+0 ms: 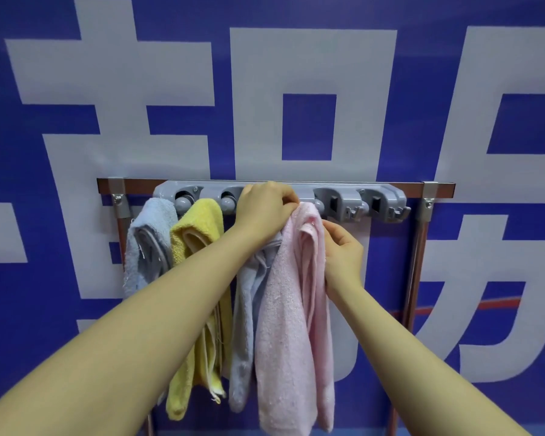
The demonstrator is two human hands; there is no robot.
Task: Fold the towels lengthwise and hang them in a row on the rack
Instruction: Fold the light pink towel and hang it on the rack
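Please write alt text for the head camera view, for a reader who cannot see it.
Two bare hands fix a pink towel onto a grey wall rack: the left hand grips its top, the right hand pinches its edge. A light blue towel, a yellow towel and a grey-blue towel hang to the left.

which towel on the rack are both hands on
The pink terry towel, rightmost of four. The left hand grips its top and the right hand pinches its right edge.
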